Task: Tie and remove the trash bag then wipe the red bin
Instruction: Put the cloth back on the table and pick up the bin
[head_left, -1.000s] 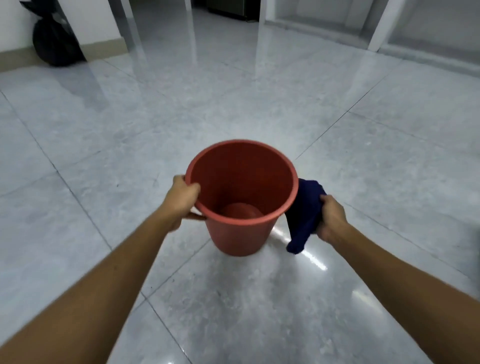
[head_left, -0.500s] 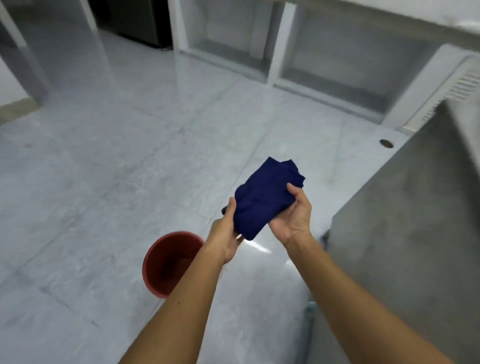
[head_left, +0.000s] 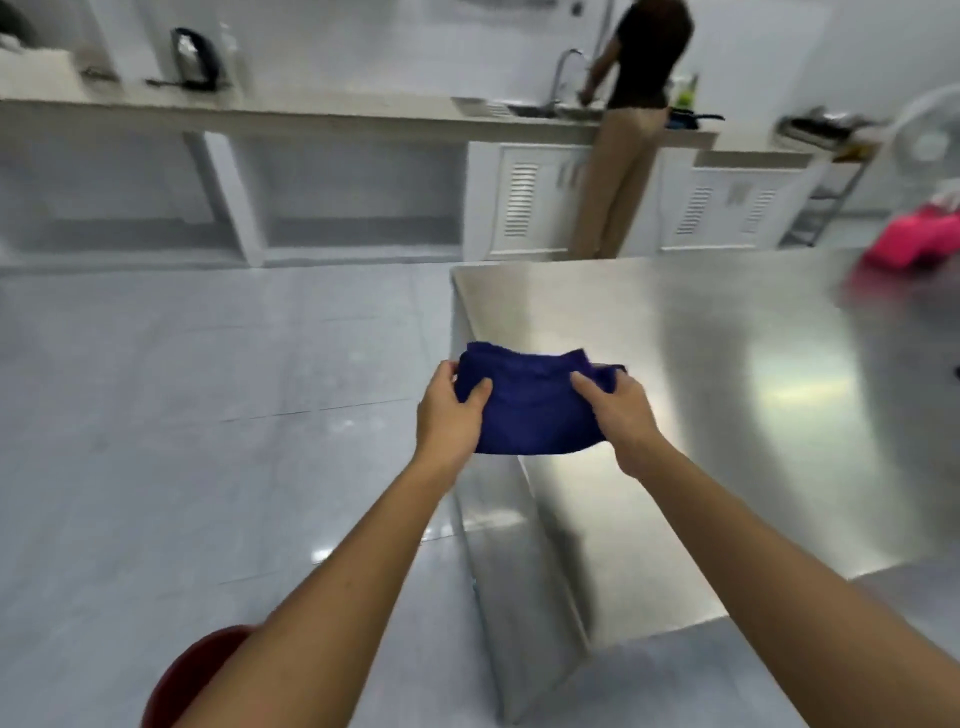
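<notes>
Both of my hands hold a dark blue cloth stretched between them over the near corner of a steel table. My left hand grips its left edge and my right hand grips its right edge. The red bin stands on the floor at the bottom left, mostly hidden behind my left forearm, with only part of its rim showing. No trash bag is in view.
A person stands at the sink on the far counter. A pink object lies on the steel table's far right. Glossy grey tiled floor spreads to the left.
My left hand let go of the bin and took the cloth. The view rose from the floor to the steel table. The cloth is now spread between both hands.
</notes>
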